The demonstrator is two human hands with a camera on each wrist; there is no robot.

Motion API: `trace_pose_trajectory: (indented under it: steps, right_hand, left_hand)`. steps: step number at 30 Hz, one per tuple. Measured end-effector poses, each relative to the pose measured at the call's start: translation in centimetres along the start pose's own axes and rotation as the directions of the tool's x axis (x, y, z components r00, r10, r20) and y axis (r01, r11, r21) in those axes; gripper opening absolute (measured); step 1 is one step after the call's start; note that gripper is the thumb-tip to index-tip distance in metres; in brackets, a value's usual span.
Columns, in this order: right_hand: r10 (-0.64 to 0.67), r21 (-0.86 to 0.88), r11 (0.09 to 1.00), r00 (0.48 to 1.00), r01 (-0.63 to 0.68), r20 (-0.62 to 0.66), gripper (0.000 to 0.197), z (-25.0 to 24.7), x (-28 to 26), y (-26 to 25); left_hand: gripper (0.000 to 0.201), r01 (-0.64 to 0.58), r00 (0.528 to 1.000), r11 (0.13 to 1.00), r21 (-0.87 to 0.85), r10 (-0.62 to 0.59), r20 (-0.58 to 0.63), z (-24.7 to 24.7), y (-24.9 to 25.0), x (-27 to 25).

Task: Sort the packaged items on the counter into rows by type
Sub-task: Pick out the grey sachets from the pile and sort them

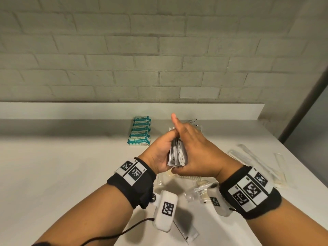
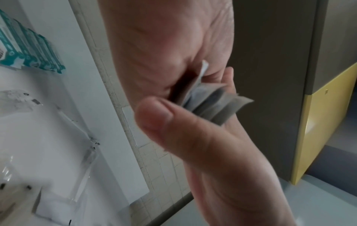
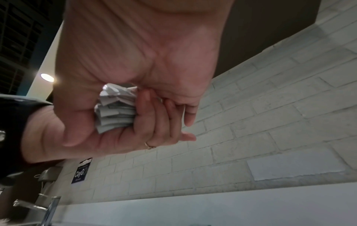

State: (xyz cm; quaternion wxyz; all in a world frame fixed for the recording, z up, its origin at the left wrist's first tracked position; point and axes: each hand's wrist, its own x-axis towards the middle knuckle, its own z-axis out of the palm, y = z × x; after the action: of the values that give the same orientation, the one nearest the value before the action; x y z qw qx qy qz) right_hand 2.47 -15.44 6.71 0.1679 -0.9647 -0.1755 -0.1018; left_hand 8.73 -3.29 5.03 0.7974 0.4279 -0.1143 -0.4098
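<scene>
Both hands meet above the white counter [image 1: 71, 166] and hold one stack of grey-and-white sachets [image 1: 177, 155] between them. My left hand [image 1: 159, 150] cups the stack from the left, fingers curled round it. From the right, my right hand [image 1: 197, 151] grips it with the thumb sticking up. The left wrist view shows the fanned sachet edges [image 2: 216, 104] pinched between palm and thumb. In the right wrist view the sachet ends [image 3: 115, 111] are wrapped by fingers. A row of several teal packets [image 1: 141, 131] lies at the back of the counter.
Clear plastic-wrapped items [image 1: 248, 157] lie scattered at the right near the counter's edge, and more clear packets [image 1: 188, 185] sit under my wrists. One white sachet [image 1: 186, 231] lies at the near edge. A brick wall [image 1: 124, 59] backs the counter.
</scene>
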Motion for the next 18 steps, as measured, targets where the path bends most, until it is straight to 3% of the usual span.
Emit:
trace_pose_trajectory:
  steps: [6,9,12,14,16,18]
  right_hand:
    - [-0.01,-0.088,0.996,0.999,0.006,-0.042,0.132,1.4,-0.1,0.6]
    - [0.045,-0.079,0.996,0.995,-0.052,-0.084,0.134,1.7,-0.3,1.0]
    - [0.235,0.212,0.949,0.972,-0.234,0.02,0.138,1.4,-0.6,1.4]
    - [0.34,0.554,0.749,0.929,-0.363,0.149,0.121,1.5,-0.4,1.5]
    - [0.379,0.799,0.401,0.875,-0.449,0.301,0.084,2.7,0.4,1.8]
    - [0.356,0.864,0.092,0.827,-0.495,0.435,0.05,4.1,1.4,2.2]
  left_hand:
    - [0.041,-0.039,0.999,0.998,-0.04,0.039,0.004,0.2,-0.7,0.2]
    - [0.03,-0.068,0.994,0.997,-0.023,0.066,-0.09,-0.5,-1.0,0.5]
    - [0.027,-0.207,0.957,0.971,-0.116,0.177,-0.229,-2.2,-0.8,1.2]
    - [0.028,-0.304,0.925,0.939,-0.162,0.25,-0.285,-2.9,-0.5,1.5]
    - [0.025,-0.372,0.896,0.913,-0.171,0.305,-0.322,-3.2,-0.5,2.0]
    - [0.024,-0.438,0.853,0.89,-0.128,0.366,-0.373,-3.1,-0.9,2.8]
